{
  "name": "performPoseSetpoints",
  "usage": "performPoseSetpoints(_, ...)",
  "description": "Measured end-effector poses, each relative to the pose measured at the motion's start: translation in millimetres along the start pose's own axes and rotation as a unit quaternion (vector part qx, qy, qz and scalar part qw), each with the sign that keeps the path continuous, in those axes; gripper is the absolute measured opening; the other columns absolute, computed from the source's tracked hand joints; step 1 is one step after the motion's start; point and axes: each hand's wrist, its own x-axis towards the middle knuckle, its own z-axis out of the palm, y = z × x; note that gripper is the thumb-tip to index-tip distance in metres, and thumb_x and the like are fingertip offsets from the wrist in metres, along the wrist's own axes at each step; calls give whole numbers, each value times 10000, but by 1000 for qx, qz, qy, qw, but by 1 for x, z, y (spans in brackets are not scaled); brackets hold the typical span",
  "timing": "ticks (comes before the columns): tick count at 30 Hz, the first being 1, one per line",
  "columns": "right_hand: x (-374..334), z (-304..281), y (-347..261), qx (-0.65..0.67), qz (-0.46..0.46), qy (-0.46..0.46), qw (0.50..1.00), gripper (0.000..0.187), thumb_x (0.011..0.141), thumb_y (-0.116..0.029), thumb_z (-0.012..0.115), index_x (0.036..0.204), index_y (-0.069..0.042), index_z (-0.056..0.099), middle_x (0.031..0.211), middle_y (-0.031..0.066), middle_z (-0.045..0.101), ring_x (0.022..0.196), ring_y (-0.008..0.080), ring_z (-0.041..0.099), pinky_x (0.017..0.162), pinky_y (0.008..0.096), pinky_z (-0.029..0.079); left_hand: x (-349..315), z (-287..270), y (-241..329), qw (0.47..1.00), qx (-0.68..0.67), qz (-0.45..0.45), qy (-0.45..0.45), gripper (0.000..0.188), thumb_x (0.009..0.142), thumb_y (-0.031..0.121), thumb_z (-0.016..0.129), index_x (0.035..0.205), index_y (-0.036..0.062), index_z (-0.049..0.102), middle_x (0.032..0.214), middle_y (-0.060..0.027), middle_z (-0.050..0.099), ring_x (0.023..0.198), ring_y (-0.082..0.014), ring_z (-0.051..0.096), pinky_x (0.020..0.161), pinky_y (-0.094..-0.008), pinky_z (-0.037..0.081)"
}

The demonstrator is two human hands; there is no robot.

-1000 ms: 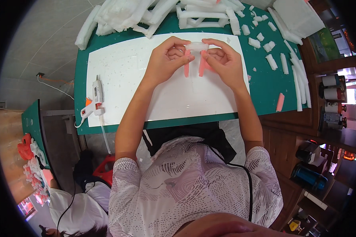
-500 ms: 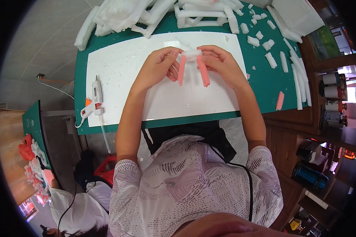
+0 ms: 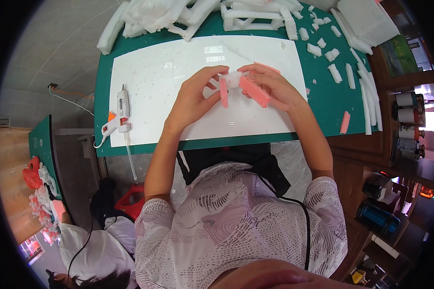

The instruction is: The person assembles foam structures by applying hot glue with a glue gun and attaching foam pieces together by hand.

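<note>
Between my hands, above the white board (image 3: 149, 91), is a small foam assembly: a white foam piece (image 3: 233, 79) with pink foam strips on it. My left hand (image 3: 194, 100) has its fingertips at the white piece and its thumb against the left pink strip (image 3: 224, 92). My right hand (image 3: 280, 90) grips the other side, where a wider pink strip (image 3: 255, 92) slants toward me. Another pink edge (image 3: 270, 68) shows beyond the right fingers. How the parts join is partly hidden by my fingers.
A glue gun (image 3: 123, 108) lies at the board's left with its clear stick past the table edge. White foam pieces (image 3: 152, 19) and a white foam frame (image 3: 254, 23) fill the far side. Cut bits (image 3: 334, 73), long strips (image 3: 364, 98) and a pink strip (image 3: 345, 122) lie right.
The assembly has been turned; the right pink strip now shows a broader face, and another pink edge appears behind my right hand. Both hands have shifted slightly, and the view has shifted a little.
</note>
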Motion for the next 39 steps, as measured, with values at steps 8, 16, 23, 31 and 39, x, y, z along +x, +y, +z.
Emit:
performPoseSetpoints(8, 2, 3, 15, 73, -5, 34, 997, 275, 979, -104, 557, 1217, 32, 576, 1156, 135, 622, 1037, 195, 649, 963, 322, 526, -5, 3, -3, 999, -25, -32, 7, 486, 812, -2, 742, 1267, 15, 573, 1170, -120, 673, 1022, -194, 671, 878, -315, 551)
performPoseSetpoints(16, 1, -4, 29, 54, -22, 4, 998, 365, 933, -60, 598, 1279, 54, 572, 1217, 141, 629, 1084, 218, 650, 1008, 320, 505, -9, 5, -15, 993, -84, -72, 31, 423, 838, 51, 749, 1228, 22, 589, 1111, -105, 689, 1011, -187, 679, 908, -307, 548)
performPoseSetpoints(23, 3, 9, 26, -234, -35, 92, 967, 343, 882, -45, 683, 1212, 33, 628, 1202, 112, 656, 993, 126, 660, 877, 241, 513, -11, 9, -28, 984, -130, -119, 20, 411, 851, 48, 737, 1228, 15, 577, 1116, -118, 692, 1023, -187, 675, 922, -299, 534)
performPoseSetpoints(31, 10, 4, 36, -410, -165, 66, 895, 301, 863, -62, 697, 1149, 17, 646, 1074, 72, 662, 889, 106, 653, 770, 239, 534, -14, 3, -26, 994, 58, -93, -17, 407, 829, 155, 753, 1194, 32, 621, 1128, -110, 687, 963, -254, 667, 847, -346, 523)
performPoseSetpoints(39, 12, 14, 29, -440, -179, 57, 878, 275, 871, -83, 685, 1123, 14, 635, 1097, 102, 640, 903, 157, 665, 785, 272, 559, -17, 1, -28, 996, 38, -83, 13, 319, 830, 99, 741, 1130, 16, 671, 1052, -117, 677, 874, -237, 653, 801, -319, 532)
